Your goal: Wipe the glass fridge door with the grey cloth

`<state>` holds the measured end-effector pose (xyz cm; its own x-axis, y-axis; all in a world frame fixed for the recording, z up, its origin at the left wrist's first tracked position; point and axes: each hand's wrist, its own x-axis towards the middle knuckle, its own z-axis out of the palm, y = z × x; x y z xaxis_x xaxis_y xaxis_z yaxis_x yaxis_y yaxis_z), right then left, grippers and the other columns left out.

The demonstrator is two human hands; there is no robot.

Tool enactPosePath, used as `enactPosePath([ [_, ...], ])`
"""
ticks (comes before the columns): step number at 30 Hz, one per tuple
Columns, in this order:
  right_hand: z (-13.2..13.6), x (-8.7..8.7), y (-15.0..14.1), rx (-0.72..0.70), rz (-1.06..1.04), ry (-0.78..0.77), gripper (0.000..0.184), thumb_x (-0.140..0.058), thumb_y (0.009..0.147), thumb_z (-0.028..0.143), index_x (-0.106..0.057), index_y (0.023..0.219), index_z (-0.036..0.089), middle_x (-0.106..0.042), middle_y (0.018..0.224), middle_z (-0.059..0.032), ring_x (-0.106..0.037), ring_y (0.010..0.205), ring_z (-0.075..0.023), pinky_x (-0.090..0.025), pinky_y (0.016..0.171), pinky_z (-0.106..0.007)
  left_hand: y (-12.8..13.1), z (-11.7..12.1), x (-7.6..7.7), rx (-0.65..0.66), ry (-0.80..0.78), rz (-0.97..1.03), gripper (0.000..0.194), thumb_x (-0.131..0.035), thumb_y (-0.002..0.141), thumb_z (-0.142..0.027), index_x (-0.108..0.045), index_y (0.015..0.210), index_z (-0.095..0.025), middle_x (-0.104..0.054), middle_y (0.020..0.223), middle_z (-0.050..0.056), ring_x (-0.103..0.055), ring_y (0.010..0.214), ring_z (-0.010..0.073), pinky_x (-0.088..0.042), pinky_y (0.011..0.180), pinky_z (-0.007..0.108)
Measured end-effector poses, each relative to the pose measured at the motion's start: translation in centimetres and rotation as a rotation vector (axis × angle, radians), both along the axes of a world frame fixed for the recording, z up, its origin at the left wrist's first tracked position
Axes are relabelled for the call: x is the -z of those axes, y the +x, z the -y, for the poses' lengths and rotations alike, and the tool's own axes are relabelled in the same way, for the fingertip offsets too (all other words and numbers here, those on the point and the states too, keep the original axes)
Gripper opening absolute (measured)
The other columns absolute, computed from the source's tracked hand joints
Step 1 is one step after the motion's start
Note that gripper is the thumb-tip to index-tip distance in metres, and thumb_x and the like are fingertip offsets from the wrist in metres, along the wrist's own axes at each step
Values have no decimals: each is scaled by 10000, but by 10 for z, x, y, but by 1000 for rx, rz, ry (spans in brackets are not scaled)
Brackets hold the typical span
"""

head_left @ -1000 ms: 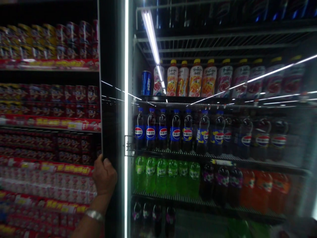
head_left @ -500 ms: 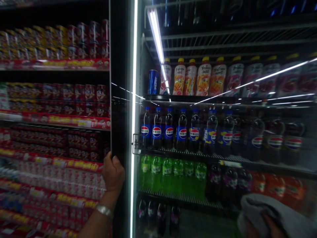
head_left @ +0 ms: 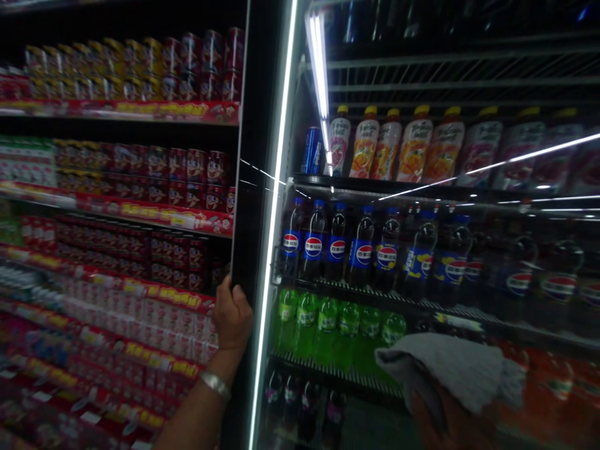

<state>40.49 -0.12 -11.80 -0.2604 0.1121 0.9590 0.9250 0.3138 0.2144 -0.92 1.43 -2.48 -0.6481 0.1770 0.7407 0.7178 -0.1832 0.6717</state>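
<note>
My left hand [head_left: 233, 317] grips the dark edge of the cooler's glass door [head_left: 250, 187], with a metal bracelet on its wrist. My right hand [head_left: 450, 419] is low at the right, mostly covered by the grey cloth [head_left: 454, 369] it holds against the glass. Behind the glass stand cola bottles [head_left: 360, 247] on the middle shelf, green soda bottles [head_left: 328, 325] below them, and juice bottles [head_left: 412, 144] above.
Left of the cooler run store shelves [head_left: 117, 206] packed with red and yellow cans and packets, with price strips along their edges. A bright light strip [head_left: 274, 250] runs down the door frame. A blue can [head_left: 312, 150] stands at the juice shelf's left end.
The grey cloth and my right hand have risen from the bottom right corner up onto the glass. The view has swung left, so the cooler sits farther right. My left hand keeps its hold.
</note>
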Motion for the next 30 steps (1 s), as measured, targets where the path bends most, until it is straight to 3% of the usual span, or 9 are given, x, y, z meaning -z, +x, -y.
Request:
enactPosePath([
  [4, 1, -30, -34, 36, 253, 177, 271, -559, 898, 312, -749, 806, 143, -627, 934, -208, -552, 1039, -453, -429, 901, -629, 1, 1, 0, 10, -3, -2, 609, -270, 892, -395, -543, 1239, 26, -659, 1105, 267, -629, 1066, 356, -512, 927, 498],
  [9, 12, -63, -79, -77, 303, 78, 216, -556, 902, 254, -742, 836, 166, -602, 985, -196, -542, 993, -380, -416, 870, -541, 1, -2, 3, 7, 34, -32, 536, -299, 917, -360, -545, 1230, -1, -658, 1139, 249, -623, 1114, 314, -513, 965, 442],
  [14, 15, -80, -119, -365, 153, -63, 190, -515, 936, 227, -688, 863, 198, -577, 991, -117, -518, 985, -280, -347, 929, -463, -2, -6, 7, -24, 99, -95, 511, -303, 938, -367, -560, 1202, -14, -673, 1063, 224, -649, 1030, 290, -549, 891, 431],
  [18, 17, -96, -149, -406, 238, -87, 175, -501, 937, 241, -646, 1028, 205, -564, 1053, -106, -486, 1012, -278, -326, 944, -437, -1, -6, 7, -39, 136, -135, 453, -321, 946, -323, -566, 1205, -44, -681, 1050, 200, -657, 1018, 265, -559, 880, 407],
  [22, 20, -110, -179, -490, 207, -105, 188, -466, 963, 274, -637, 940, 198, -577, 982, -85, -490, 996, -267, -310, 966, -431, 0, -6, 6, -57, 143, -157, 466, -308, 954, -314, -572, 1203, -21, -690, 1024, 210, -674, 986, 272, -570, 853, 408],
  [27, 15, -118, -212, -576, 269, -114, 99, -566, 906, 241, -633, 967, 202, -605, 1072, -77, -481, 1125, -268, -263, 1050, -433, -3, -10, 7, -32, 99, -90, 475, -327, 915, -319, -589, 1169, -16, -707, 1020, 221, -691, 955, 293, -582, 800, 420],
  [30, 11, -123, -228, -608, 361, -110, 169, -630, 863, 206, -627, 1031, 207, -608, 1146, -70, -460, 1177, -259, -249, 1058, -422, -3, -8, 7, 12, 49, -11, 466, -337, 891, -325, -581, 1182, -55, -699, 1073, 212, -681, 977, 296, -572, 808, 435],
])
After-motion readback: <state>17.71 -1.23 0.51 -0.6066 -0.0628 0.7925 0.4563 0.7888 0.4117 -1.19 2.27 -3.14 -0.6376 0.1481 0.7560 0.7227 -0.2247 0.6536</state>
